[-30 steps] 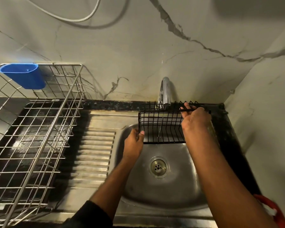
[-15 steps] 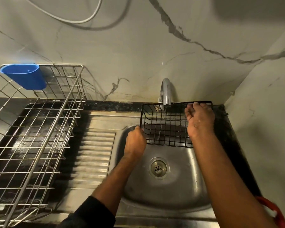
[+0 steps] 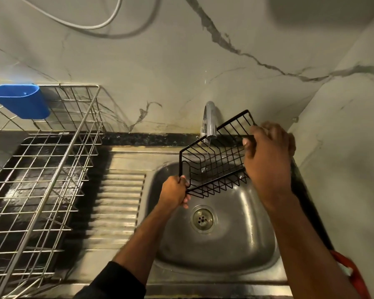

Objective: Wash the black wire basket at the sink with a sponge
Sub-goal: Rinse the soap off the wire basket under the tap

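Note:
I hold the black wire basket (image 3: 214, 160) tilted over the steel sink (image 3: 235, 240), its right end raised toward the wall. My left hand (image 3: 174, 193) grips its lower left corner. My right hand (image 3: 268, 156) is closed on its right side. A thin stream of water runs from the chrome tap (image 3: 208, 119) down through the basket's wires. No sponge shows in this view.
A large steel wire dish rack (image 3: 43, 160) stands on the left counter with a blue plastic cup (image 3: 20, 100) hung on its far rim. The ribbed drainboard (image 3: 117, 203) lies between rack and sink. A red object (image 3: 350, 270) sits at the right edge.
The basket has been tipped from level to slanted, its right end lifted and its left corner lowered. Both hands kept their hold and shifted with it.

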